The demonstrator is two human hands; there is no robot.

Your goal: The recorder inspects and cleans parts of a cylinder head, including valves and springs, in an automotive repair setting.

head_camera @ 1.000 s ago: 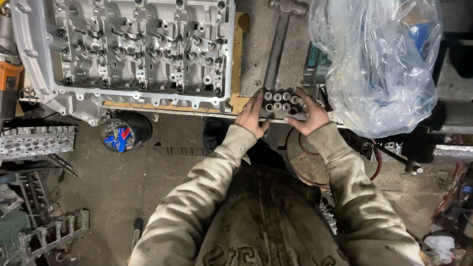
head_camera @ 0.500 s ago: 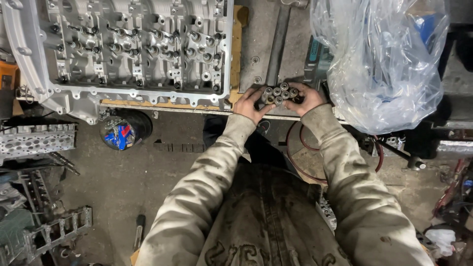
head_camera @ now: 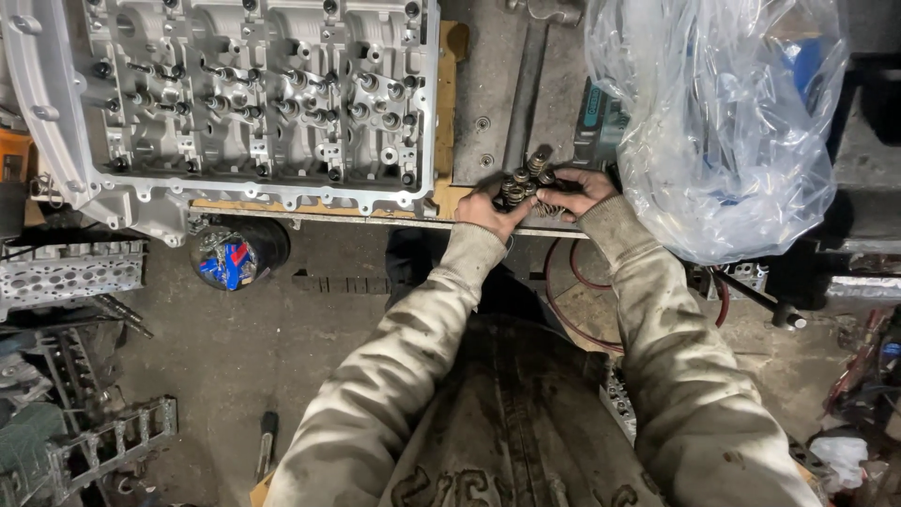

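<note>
Steel valve springs (head_camera: 526,177), bunched in a small cluster, are gripped from both sides at the front edge of the workbench (head_camera: 488,113): the left hand (head_camera: 484,210) is closed against the cluster's left side and the right hand (head_camera: 572,191) is curled around its right side. An aluminium cylinder head (head_camera: 253,94) is laid on the bench well to the left, and a clear plastic bag (head_camera: 723,122) is seen just beside the right hand.
</note>
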